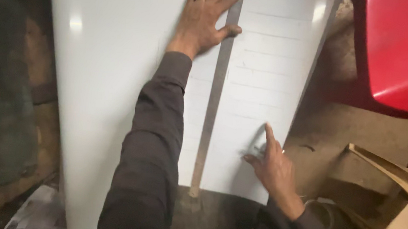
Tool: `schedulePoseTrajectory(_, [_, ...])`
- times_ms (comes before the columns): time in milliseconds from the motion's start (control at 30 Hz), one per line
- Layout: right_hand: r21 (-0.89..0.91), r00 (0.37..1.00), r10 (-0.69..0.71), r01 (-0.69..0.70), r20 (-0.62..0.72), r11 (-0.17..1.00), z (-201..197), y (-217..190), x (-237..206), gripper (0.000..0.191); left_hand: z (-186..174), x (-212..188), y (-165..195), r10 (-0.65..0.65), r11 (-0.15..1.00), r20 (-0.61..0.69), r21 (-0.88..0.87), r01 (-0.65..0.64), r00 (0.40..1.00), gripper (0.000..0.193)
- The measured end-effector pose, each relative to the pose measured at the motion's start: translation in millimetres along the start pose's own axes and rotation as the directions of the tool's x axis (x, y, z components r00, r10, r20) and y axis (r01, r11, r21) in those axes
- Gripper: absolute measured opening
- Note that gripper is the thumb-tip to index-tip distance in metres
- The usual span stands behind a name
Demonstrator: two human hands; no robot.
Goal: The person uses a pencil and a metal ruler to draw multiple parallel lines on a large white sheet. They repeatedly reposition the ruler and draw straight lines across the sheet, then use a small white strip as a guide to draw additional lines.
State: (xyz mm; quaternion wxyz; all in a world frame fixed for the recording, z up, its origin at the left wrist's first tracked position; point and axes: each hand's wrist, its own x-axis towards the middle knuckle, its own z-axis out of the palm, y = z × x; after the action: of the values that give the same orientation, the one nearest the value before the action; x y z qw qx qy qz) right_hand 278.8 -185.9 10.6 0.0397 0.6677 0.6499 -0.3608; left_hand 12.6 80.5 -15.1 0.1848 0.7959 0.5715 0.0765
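A large white sheet (115,73) with faint pencil lines lies in front of me. A long metal straightedge (213,100) runs down its middle. My left hand (204,17) lies flat and spread on the sheet at the top, with its thumb and fingers pressing on the straightedge; a ring shows on one finger. My right hand (270,161) sits near the sheet's lower right edge, index finger stretched out on the surface and the other fingers curled. Whether it holds a small marking tool is hidden.
A red plastic chair (403,52) stands at the upper right. Light wooden offcuts (392,182) lie at the lower right on the dirt floor (329,119). A dark worn surface (2,89) borders the sheet on the left.
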Motion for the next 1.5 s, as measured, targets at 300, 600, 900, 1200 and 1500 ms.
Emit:
schedulePoseTrajectory(300, [0.244,0.997,-0.08,0.082,-0.018,0.966,60.5,-99.9,-52.9,0.083,-7.5,20.8,17.9,-0.153,0.984,0.09,0.106,0.144,0.984,0.083])
schedulePoseTrajectory(600, [0.221,0.997,0.003,0.013,-0.072,0.975,33.3,-93.3,-67.8,0.047,26.1,-128.4,83.8,-0.503,0.863,-0.279,-0.209,0.46,0.818,0.033])
schedulePoseTrajectory(900, [0.742,0.996,0.085,-0.046,-0.015,0.669,12.9,-67.3,-92.5,0.035,60.9,-266.3,211.8,-0.915,0.392,0.003,-0.224,0.892,0.403,0.033])
schedulePoseTrajectory(1200, [0.816,0.977,0.137,0.058,-0.166,0.575,19.8,-53.0,-106.9,0.033,75.1,-263.8,224.6,-0.891,0.454,-0.113,-0.238,0.859,0.44,0.027])
schedulePoseTrajectory(1500, [0.752,0.977,0.164,-0.009,-0.133,0.66,30.4,-36.2,-94.3,0.032,41.1,-244.0,192.9,-0.63,0.72,-0.106,-0.451,0.527,0.769,0.045])
